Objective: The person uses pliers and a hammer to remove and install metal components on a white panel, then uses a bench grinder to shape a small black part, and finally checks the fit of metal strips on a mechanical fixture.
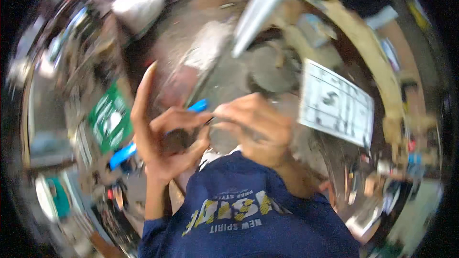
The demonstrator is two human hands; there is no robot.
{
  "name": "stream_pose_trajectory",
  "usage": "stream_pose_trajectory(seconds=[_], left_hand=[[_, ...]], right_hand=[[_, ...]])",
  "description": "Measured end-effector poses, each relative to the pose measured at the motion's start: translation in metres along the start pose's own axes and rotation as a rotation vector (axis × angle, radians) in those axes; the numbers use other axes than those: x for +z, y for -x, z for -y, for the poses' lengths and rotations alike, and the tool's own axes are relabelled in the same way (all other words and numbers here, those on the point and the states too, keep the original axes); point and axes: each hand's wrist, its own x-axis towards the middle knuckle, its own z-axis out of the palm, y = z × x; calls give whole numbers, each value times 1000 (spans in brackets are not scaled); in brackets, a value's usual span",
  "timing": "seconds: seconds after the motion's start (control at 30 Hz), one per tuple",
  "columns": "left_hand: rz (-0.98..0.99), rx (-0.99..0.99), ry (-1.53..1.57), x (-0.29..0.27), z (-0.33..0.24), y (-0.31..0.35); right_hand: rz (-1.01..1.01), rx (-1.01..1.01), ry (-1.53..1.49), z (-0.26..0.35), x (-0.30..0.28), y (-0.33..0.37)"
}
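Note:
My left hand (165, 136) is raised in front of my chest, thumb and forefinger closed toward each other and another finger stretched up. Facing it, my right hand (260, 129) has its fingers drawn together in a pinch. Between the fingertips of both hands shows a small, thin dark piece (210, 120), too blurred to name. Behind the left hand runs a bright blue strip-like thing (123, 155), seen on both sides of that hand; I cannot tell whether it is held or lies beyond.
A white printed board (337, 102) stands to the right. Beyond the hands are a round grey block (272, 69) and a long pale bar (260, 12). A green printed sheet (111, 119) is at the left, a white sack (138, 7) at the far left. Clutter lines both sides.

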Motion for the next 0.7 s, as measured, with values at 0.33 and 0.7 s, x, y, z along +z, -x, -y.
stream_pose_trajectory(seconds=[0.33,0.7], left_hand=[[381,-242,276,252,-7,-3],[975,-61,28,481,225,-73]], right_hand=[[-164,598,99,-29,-208,117],[-1377,1106,-195,-117,-277,323]])
